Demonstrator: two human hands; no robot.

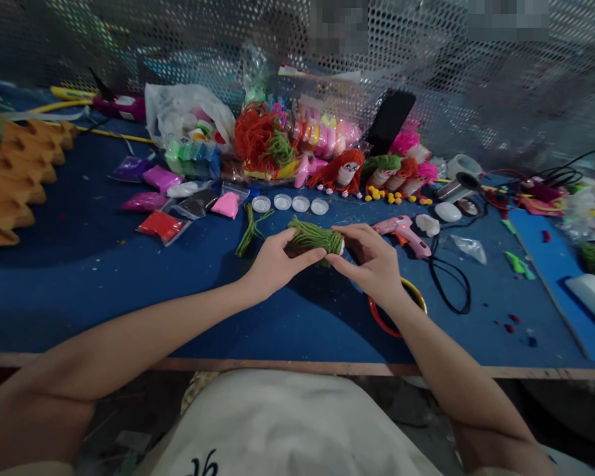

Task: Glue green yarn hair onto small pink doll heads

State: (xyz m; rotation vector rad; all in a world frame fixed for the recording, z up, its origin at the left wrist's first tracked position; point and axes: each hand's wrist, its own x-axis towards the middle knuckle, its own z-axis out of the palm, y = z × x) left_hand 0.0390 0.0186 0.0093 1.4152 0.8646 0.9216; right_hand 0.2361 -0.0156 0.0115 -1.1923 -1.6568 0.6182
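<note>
Between my two hands lies a bundle of green yarn [317, 238] wrapped over something white, a bit of which shows at its right end. My left hand [276, 259] grips the left part, thumb along the front. The right end is pinched by my right hand [369, 259], thumb below and fingers above. Left of the bundle, loose green yarn strands [250, 231] rest on the table. Behind my hands several white round caps [301, 203] sit in a row. A pink glue gun [404, 233] lies just beyond my right hand.
Yarn-haired dolls [346, 170] and orange yarn [258, 135] line the back. Coloured clay packets [162, 227] lie left. A red and yellow ring [385, 322] is partly under my right forearm. A black cable [451, 305] loops nearby; a blue board [550, 277] lies right.
</note>
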